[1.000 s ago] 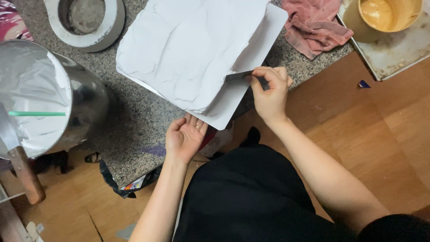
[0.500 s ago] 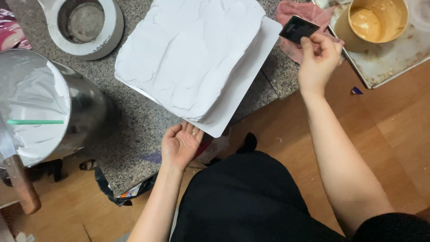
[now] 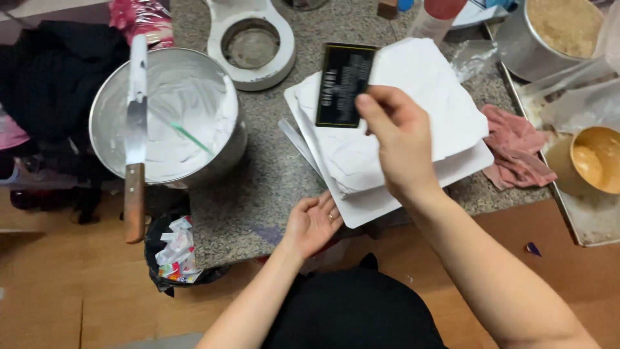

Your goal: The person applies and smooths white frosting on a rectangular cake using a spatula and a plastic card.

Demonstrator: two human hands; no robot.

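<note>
My right hand (image 3: 397,145) holds a flat black rectangular card (image 3: 344,84) by its lower right corner, upright above a white frosted square cake (image 3: 426,97). The cake sits on a white square board (image 3: 365,207) on the grey speckled counter (image 3: 258,187). My left hand (image 3: 313,223) rests palm up and empty at the counter's near edge, its fingers apart and touching the board's near corner.
A metal bowl of white cream (image 3: 171,113) with a long wooden-handled spatula (image 3: 134,142) across it stands at the left. Behind are a white ring-shaped stand (image 3: 252,42), a pink cloth (image 3: 516,152), a tray (image 3: 584,223) with a bowl of tan batter (image 3: 597,158), and a crumb-filled pot (image 3: 562,29).
My right hand carried the black card from the pink cloth at the right back over the cake. The view swung right, showing more of the bowl. My left hand stayed put.
</note>
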